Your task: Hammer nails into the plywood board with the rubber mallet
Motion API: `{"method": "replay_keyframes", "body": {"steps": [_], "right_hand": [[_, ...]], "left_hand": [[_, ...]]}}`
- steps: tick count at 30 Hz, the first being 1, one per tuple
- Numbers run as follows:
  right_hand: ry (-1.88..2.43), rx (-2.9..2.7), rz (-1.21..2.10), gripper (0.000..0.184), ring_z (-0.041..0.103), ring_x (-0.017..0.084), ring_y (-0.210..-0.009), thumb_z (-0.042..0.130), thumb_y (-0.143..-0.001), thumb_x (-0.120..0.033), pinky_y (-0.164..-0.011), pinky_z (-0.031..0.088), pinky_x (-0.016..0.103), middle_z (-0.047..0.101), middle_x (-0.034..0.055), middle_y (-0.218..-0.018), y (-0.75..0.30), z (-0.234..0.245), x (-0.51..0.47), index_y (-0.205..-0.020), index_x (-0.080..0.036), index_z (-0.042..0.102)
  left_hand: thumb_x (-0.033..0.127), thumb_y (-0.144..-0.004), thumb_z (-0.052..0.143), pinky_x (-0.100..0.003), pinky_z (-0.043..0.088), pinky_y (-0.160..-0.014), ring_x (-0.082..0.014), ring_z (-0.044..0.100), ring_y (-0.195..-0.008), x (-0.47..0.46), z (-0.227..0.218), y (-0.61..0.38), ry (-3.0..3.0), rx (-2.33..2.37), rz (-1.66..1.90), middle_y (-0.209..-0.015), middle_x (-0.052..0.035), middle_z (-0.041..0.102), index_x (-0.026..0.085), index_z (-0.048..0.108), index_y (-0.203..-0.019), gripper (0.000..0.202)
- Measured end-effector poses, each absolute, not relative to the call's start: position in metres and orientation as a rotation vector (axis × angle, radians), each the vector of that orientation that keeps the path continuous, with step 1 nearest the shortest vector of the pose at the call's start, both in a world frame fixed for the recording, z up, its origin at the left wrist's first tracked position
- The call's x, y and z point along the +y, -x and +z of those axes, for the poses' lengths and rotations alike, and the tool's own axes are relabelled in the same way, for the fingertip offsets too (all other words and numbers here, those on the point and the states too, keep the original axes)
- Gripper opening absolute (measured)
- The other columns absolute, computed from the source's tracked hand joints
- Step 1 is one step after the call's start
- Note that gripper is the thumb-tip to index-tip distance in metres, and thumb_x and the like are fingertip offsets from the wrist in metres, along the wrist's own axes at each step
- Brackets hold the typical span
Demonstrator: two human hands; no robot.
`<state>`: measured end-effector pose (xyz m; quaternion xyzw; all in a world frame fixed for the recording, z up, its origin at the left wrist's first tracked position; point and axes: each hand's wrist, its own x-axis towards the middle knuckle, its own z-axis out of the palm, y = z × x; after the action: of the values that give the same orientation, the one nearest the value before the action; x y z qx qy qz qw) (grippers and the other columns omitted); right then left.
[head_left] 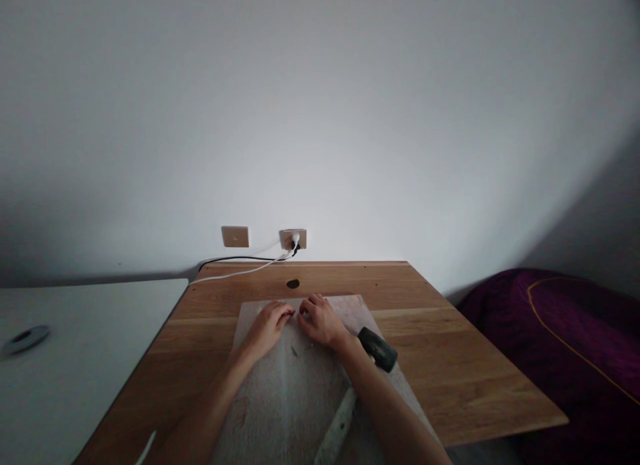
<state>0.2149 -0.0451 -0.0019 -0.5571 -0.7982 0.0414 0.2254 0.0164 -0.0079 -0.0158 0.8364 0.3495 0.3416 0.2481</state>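
Observation:
My left hand [271, 323] is over the far part of a worn, pale board [280, 398], its fingertips pinched together. Just to its right, my right hand [323, 323] has its fingers curled in, close to the left fingertips with a small gap between. Whatever the fingers may hold is too small or hidden to make out. Beneath my right forearm lies a mallet: its black head [379, 349] shows to the right of the arm and its pale, worn handle [336, 430] to the left.
The board rests on a wooden table [475, 371] against a white wall. Cables [240, 273] run along the table's back edge to a wall socket [293, 239]. A white surface [75, 378] on the left bears a grey ring-shaped object [26, 339]. A purple beanbag-like thing [550, 331] bulges at right.

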Motion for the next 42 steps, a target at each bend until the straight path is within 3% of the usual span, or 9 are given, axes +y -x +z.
{"method": "replay_keyframes", "body": {"steps": [12, 27, 34, 42], "right_hand": [[1.497, -2.220, 0.112, 0.005, 0.062, 0.021, -0.101, 0.068, -0.097, -0.023, -0.090, 0.045, 0.031, 0.068, 0.0070, -0.102, -0.2136, 0.0002, -0.0451, -0.097, -0.019, 0.072], [1.434, -2.222, 0.158, 0.013, 0.064, 0.019, -0.096, 0.061, -0.096, -0.011, -0.088, 0.047, 0.028, 0.068, 0.0074, -0.100, -0.2112, 0.0006, -0.0463, -0.101, -0.017, 0.072], [1.469, -2.183, 0.176, 0.008, 0.064, 0.021, -0.098, 0.071, -0.093, -0.020, -0.089, 0.048, 0.030, 0.068, 0.0073, -0.100, -0.2133, -0.0014, -0.0445, -0.101, -0.017, 0.071], [1.445, -2.191, 0.188, 0.006, 0.064, 0.020, -0.098, 0.067, -0.094, -0.014, -0.088, 0.047, 0.028, 0.067, 0.0070, -0.101, -0.2129, -0.0013, -0.0448, -0.097, -0.018, 0.071]], "left_hand": [[0.012, -0.095, 0.055, -0.038, 0.046, -0.097, -0.0244, 0.065, -0.099, -0.0079, -0.0159, -0.0158, -2.353, 0.947, 0.923, -0.098, -0.0074, 0.075, 0.021, 0.075, -0.095, 0.022], [0.014, -0.092, 0.062, -0.036, 0.049, -0.088, -0.0241, 0.063, -0.096, -0.0037, -0.0229, -0.0161, -2.411, 1.027, 0.991, -0.094, -0.0060, 0.072, 0.021, 0.074, -0.090, 0.015], [0.015, -0.091, 0.062, -0.034, 0.049, -0.088, -0.0237, 0.063, -0.097, -0.0078, -0.0183, -0.0166, -2.395, 1.049, 0.951, -0.096, -0.0062, 0.070, 0.021, 0.072, -0.091, 0.012], [0.010, -0.089, 0.057, -0.035, 0.049, -0.090, -0.0236, 0.065, -0.099, -0.0085, -0.0182, -0.0168, -2.381, 1.051, 0.927, -0.099, -0.0072, 0.072, 0.021, 0.072, -0.095, 0.019]]}}
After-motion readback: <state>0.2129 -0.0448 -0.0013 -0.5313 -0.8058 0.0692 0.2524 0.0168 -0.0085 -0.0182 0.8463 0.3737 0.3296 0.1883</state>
